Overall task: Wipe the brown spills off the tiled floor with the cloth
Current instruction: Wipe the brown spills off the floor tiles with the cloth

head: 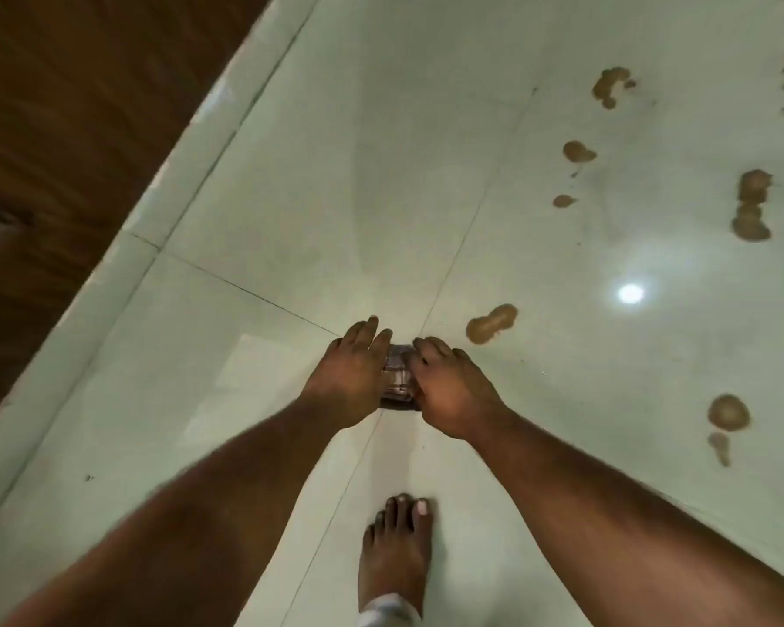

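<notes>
A small folded checked cloth (398,372) lies on the pale tiled floor (290,210) where tile joints cross. My left hand (351,377) lies over its left side with fingers straight. My right hand (449,386) covers its right side, fingers bent onto the cloth's top edge. Most of the cloth is hidden under both hands. A brown spill (489,324) sits just right of my right hand. More brown spills lie further right and beyond: one (727,414) near right, one (751,205) at mid right, others (578,152) (609,86) farther off.
My bare foot (397,545) stands on the tile behind the cloth. A dark wooden surface (64,129) fills the upper left, bordered by a pale skirting strip (209,129). A ceiling light reflects off the floor (630,293).
</notes>
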